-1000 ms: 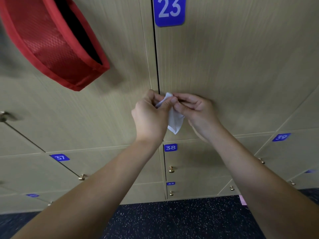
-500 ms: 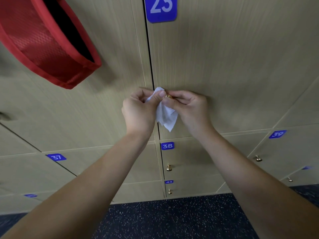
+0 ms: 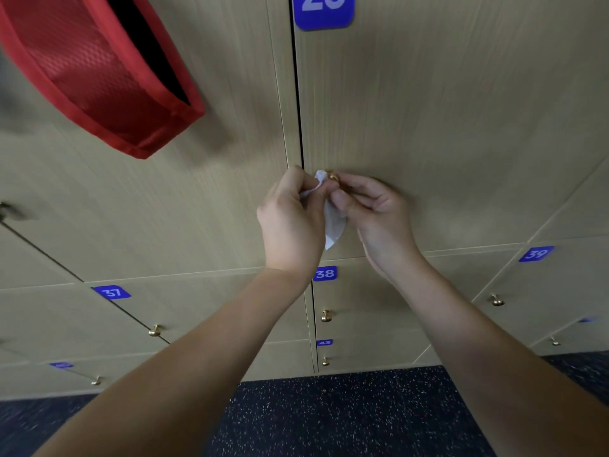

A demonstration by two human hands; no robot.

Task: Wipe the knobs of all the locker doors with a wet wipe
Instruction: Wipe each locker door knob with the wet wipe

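Note:
A white wet wipe [image 3: 333,222] hangs between my two hands in front of the beige door of locker 23 [image 3: 461,110]. My left hand [image 3: 291,222] pinches the wipe's upper part between thumb and fingers. My right hand [image 3: 372,212] pinches it from the right, with its fingertips at the small brass knob [image 3: 332,175] of this door. The knob's top shows just above the wipe, which touches its left side.
A red mesh pouch [image 3: 99,67] hangs on the door at upper left. Below are lockers 37 [image 3: 112,292], 38 [image 3: 325,274] and 39 [image 3: 535,253], each with a brass knob [image 3: 326,316]. Dark speckled floor [image 3: 329,417] runs along the bottom.
Both hands stayed on the wipe at the knob and shifted slightly. The wipe has slipped leftward off the knob, so the brass top now shows. The camera tilted a little downward.

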